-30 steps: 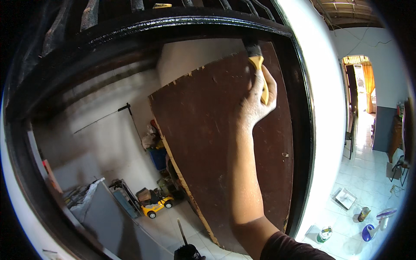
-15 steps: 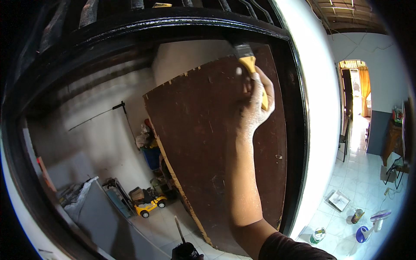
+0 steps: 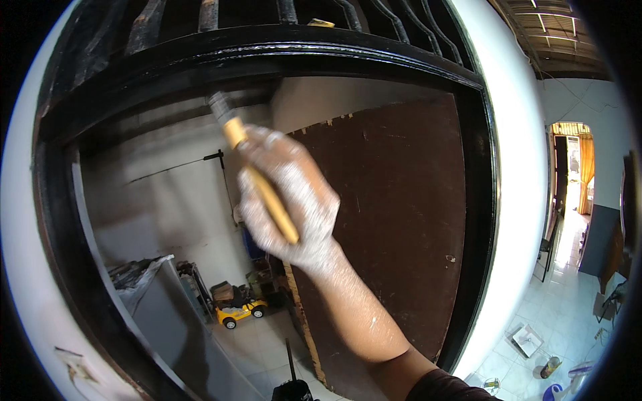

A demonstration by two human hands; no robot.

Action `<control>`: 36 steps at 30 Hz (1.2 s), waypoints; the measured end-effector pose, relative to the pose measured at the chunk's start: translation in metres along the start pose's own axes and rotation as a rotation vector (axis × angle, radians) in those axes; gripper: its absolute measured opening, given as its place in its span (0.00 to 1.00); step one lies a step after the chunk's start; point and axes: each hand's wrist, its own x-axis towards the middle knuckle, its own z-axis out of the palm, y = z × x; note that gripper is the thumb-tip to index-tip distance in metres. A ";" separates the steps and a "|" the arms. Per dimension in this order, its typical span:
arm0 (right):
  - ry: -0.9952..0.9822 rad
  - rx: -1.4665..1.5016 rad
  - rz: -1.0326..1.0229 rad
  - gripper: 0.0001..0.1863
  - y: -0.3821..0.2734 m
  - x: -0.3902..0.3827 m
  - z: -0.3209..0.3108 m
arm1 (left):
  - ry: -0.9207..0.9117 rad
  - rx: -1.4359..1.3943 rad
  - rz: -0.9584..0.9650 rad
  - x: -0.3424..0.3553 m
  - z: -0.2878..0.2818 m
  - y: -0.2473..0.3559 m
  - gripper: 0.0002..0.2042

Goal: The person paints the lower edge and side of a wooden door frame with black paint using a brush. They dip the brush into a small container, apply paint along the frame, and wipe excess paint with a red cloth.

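Right hand (image 3: pixel 294 207): paint-flecked, reaching up into the opening, fingers (image 3: pixel 267 150) wrapping tight around the paintbrush.
Paintbrush (image 3: pixel 257 177): yellow handle, bristles pointing up and left, tip lying at the underside of the top rail.
Black frame (image 3: pixel 267 57): glossy, arching over the hand.
Brown board (image 3: pixel 394 220): leaning just right of the hand.
Toy car (image 3: pixel 242 311): yellow, sitting on the far floor.

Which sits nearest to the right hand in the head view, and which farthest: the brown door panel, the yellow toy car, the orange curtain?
From the right hand:
1. Brown door panel, directly behind and to its right.
2. Yellow toy car, below, on the floor inside the room.
3. Orange curtain, far right, in the distant doorway.
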 end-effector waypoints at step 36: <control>0.504 -0.340 0.088 0.15 0.010 -0.007 0.029 | 0.176 0.126 -0.021 -0.023 -0.039 0.050 0.33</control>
